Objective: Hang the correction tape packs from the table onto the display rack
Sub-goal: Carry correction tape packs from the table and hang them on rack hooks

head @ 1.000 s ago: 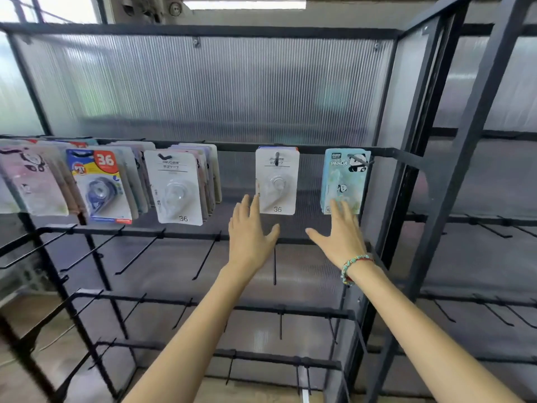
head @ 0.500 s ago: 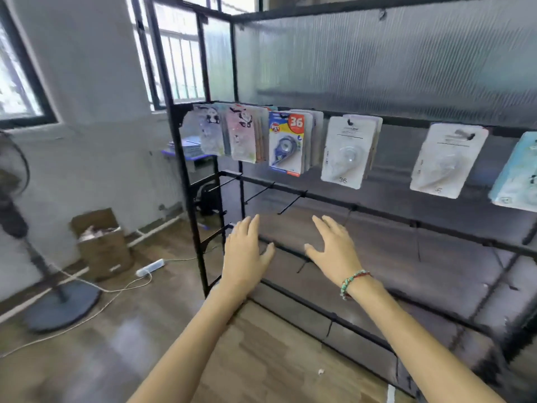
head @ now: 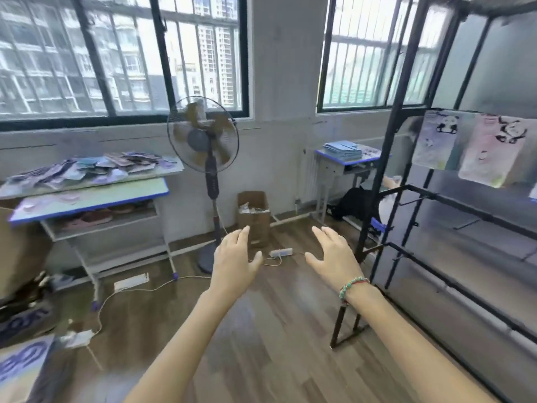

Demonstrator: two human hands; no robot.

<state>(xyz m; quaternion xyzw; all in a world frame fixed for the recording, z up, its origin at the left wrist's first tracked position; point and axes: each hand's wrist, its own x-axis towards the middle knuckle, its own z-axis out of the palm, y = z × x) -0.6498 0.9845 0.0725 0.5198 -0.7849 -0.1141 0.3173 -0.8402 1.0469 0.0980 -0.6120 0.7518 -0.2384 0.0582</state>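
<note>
A heap of correction tape packs (head: 87,170) lies on a table (head: 96,196) with a blue-edged top at the left, under the window. The black display rack (head: 406,196) stands at the right, with two panda-printed packs (head: 470,146) hanging on its top row. My left hand (head: 235,257) and my right hand (head: 334,257) are stretched out in front of me over the floor, fingers spread, holding nothing. A bead bracelet sits on my right wrist.
A standing fan (head: 203,141) stands between the table and the rack, its cable and a power strip (head: 280,253) on the wooden floor. A cardboard box (head: 252,216) stands behind it. A second small desk (head: 345,158) stands by the far window. Boxes sit at the lower left.
My view has swung left from the rack toward the table and windows. Both hands came away from the hanging packs and stay empty and spread.
</note>
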